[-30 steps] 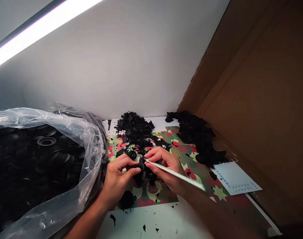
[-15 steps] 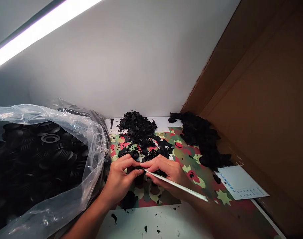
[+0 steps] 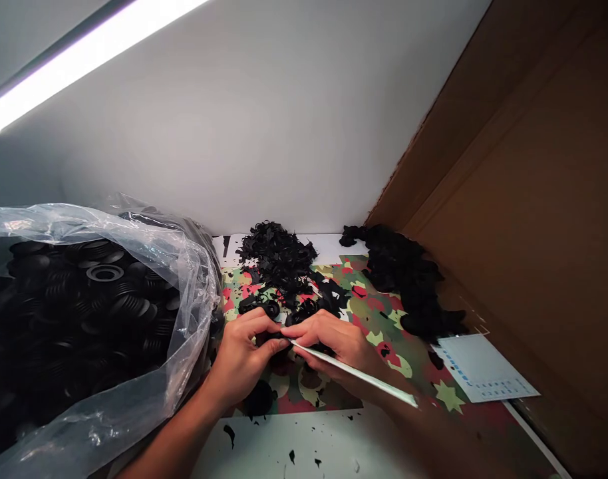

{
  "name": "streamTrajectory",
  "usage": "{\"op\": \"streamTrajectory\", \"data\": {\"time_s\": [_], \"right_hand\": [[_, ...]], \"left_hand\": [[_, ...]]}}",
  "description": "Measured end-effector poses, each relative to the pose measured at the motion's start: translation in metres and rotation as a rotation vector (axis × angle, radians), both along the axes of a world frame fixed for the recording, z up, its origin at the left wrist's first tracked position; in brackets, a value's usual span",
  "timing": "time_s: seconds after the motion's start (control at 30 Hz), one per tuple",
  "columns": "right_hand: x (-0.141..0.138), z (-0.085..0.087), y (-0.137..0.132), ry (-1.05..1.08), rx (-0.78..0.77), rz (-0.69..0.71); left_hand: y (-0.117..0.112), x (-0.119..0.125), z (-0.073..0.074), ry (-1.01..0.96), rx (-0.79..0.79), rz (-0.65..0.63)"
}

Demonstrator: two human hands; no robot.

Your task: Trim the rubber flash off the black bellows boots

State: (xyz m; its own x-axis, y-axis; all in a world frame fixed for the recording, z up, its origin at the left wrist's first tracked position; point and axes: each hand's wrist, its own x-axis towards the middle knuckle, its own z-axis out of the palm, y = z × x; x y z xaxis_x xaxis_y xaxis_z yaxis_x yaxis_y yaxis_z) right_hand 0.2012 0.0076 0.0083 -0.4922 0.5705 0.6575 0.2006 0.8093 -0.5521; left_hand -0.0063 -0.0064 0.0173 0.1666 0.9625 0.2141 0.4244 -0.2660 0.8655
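My left hand (image 3: pixel 243 356) pinches a small black rubbery piece (image 3: pixel 280 338) between thumb and forefinger; most of it is hidden by the fingers. Right beside it, my right hand (image 3: pixel 331 339) is closed around a long, slim white tool (image 3: pixel 356 374), whose back end points toward the lower right. The tool's tip meets the black piece at my left fingertips, and its exact shape there is hidden. Just beyond the hands, black ring-shaped pieces (image 3: pixel 261 307) lie on the camouflage-patterned mat (image 3: pixel 384 359). Another dark round piece (image 3: pixel 259 398) rests below my left hand.
On the left stands a clear plastic bag (image 3: pixel 194 293) full of black rubber rings (image 3: pixel 104 273). Black trimmings (image 3: pixel 277 253) are heaped at the back, with a second dark pile (image 3: pixel 408 279) to the right. A printed white card (image 3: pixel 486 369) lies against the cardboard wall (image 3: pixel 523 199).
The view has shifted very slightly. Both hands keep the same pose around the black piece and the white tool.
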Motion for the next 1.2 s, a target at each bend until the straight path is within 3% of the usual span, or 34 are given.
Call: {"op": "streamTrajectory", "data": {"time_s": [0.2,0.3,0.4,0.5,0.57,0.8,0.87,1.03,1.2], "right_hand": [[-0.011,-0.007,-0.002,-0.085,0.326,-0.068],[-0.015,-0.014,0.001,-0.116,0.362,-0.188],[-0.009,-0.017,0.01,-0.053,0.217,-0.322],[0.001,-0.014,0.018,0.093,-0.146,-0.409],[0.005,-0.01,0.02,0.161,-0.363,-0.395],[0.001,-0.01,0.013,0.199,-0.76,-0.24],[-0.001,-0.01,0.011,0.179,-0.802,-0.209],[0.0,-0.01,0.012,0.251,-0.74,-0.225],[-0.003,-0.009,0.008,0.345,-0.65,-0.146]], "left_hand": [[0.001,0.0,-0.003,-0.033,-0.02,0.011],[0.002,0.001,-0.002,-0.083,-0.031,0.026],[0.003,0.001,-0.001,-0.149,-0.062,0.043],[0.002,0.001,0.001,-0.217,-0.077,0.069],[0.001,0.0,0.001,-0.257,-0.079,0.073],[0.002,0.002,0.0,-0.314,-0.109,0.066],[0.002,0.003,-0.002,-0.353,-0.14,0.071],[0.001,0.005,-0.006,-0.346,-0.176,0.071],[0.002,0.003,-0.006,-0.316,-0.132,0.077]]}}
